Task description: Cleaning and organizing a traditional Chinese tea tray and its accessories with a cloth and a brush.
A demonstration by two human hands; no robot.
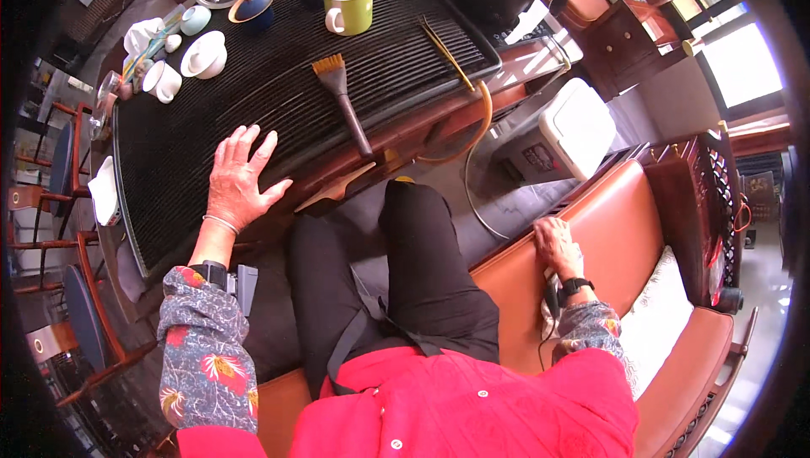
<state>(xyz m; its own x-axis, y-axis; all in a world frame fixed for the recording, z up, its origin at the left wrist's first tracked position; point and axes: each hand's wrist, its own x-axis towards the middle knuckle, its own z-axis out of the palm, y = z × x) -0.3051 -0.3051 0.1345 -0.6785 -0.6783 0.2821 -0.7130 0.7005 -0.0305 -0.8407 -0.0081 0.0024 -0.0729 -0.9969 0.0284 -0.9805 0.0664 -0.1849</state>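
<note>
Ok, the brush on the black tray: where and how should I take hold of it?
Probably best by the dark handle of the brush, coming from the near side. The handle points toward the person, and its end seems to overhang the near edge of the tray, leaving room for fingers; the bristles point away.

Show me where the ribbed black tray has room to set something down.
The ribbed black tray is bare between the left hand and the dark-handled flat brush, and between brush and slim golden tongs. Crowded: around the white rounded cups, lidded blue bowl and green ceramic mug.
</note>
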